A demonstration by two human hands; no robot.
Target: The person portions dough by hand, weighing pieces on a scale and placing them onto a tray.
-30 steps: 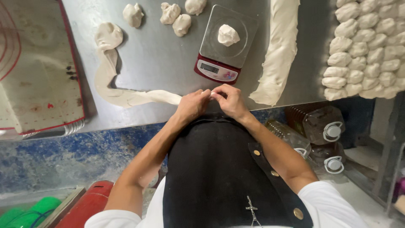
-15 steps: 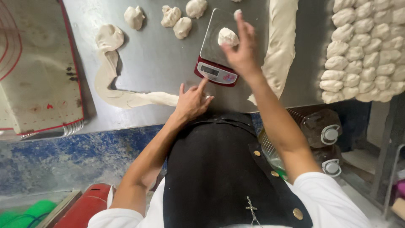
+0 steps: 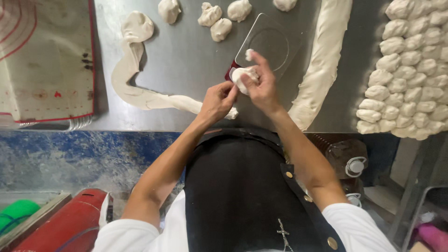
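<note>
The dough piece [image 3: 242, 77] sits pinched in the right hand [image 3: 261, 84], just over the near edge of the scale [image 3: 268, 46] on the desk [image 3: 186, 60]. The left hand [image 3: 217, 100] closes in from the left, fingertips touching the piece. It is a roundish lump with no clear long axis; the right hand is nearer.

The right hand [image 3: 263, 86] covers the scale's [image 3: 268, 44] display; the dough rope [image 3: 322, 60] is cut off on top.

Bright, even overhead light gives soft shadows and dull sheen on the steel table [image 3: 186, 60], with slight wide-angle edge distortion.
</note>
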